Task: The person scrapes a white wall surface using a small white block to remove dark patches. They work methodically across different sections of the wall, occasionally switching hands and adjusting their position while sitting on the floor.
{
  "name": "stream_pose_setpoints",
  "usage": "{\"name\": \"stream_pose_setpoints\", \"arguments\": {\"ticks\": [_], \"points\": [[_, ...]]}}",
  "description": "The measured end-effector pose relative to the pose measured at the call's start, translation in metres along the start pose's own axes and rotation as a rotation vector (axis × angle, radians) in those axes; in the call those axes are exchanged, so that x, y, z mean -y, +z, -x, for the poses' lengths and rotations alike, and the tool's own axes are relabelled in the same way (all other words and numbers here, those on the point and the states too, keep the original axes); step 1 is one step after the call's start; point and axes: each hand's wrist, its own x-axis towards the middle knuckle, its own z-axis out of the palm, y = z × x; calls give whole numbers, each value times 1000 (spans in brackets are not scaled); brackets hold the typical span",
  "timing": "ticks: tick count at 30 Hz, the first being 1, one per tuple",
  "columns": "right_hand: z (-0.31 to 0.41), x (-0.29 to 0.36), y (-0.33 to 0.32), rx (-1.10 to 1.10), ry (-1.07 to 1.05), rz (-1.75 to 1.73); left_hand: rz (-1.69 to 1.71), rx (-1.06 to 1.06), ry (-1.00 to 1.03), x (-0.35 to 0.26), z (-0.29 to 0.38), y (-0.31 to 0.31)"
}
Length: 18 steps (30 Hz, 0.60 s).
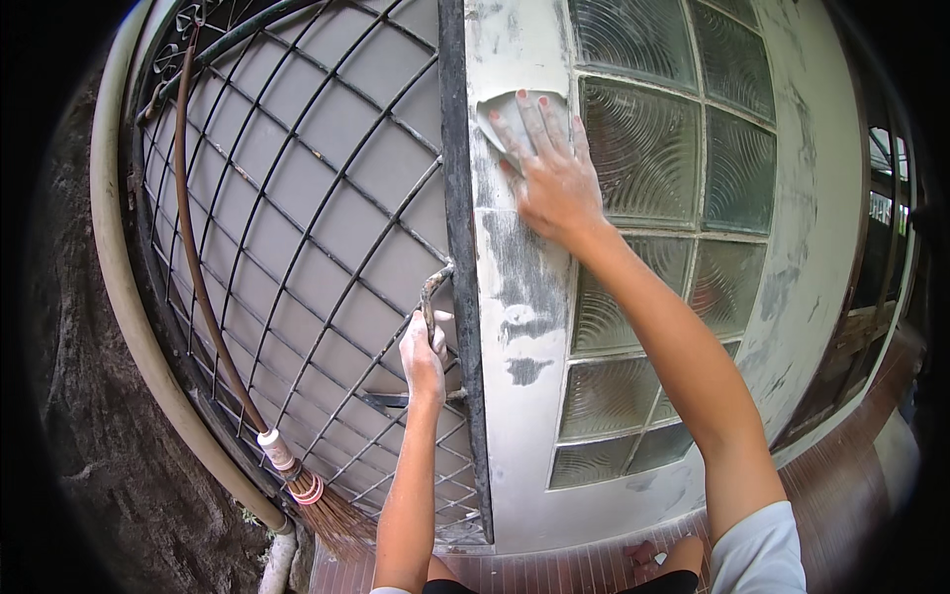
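My right hand (pixel 553 174) lies with spread fingers on a pale, curled sheet (pixel 512 122), pressing it flat against the painted wall strip (pixel 523 445) between the metal gate and the glass blocks. The sheet looks like sandpaper, but its face is hidden. White dust coats the fingers. Lower and to the left, my left hand (pixel 427 353), dusty too, is closed around the bent metal handle (pixel 436 282) of the lattice gate (pixel 338 174). Grey patches show through the white paint below my right hand.
Patterned glass blocks (pixel 638 148) fill the wall to the right. A stick broom (pixel 323 505) with a long brown handle leans on the gate. A beige pipe (pixel 119 260) runs down beside rough dark ground or rock. Reddish-brown tiled floor (pixel 534 572) lies below.
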Motion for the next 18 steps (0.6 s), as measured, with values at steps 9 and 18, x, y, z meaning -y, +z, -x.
{"name": "stream_pose_setpoints", "arguments": {"ticks": [9, 18], "points": [[-51, -4, 10, -66, -106, 17, -4, -20, -16, 1, 1, 0], [-123, -17, 30, -175, 6, 98, 20, -16, -38, -2, 3, 1]]}}
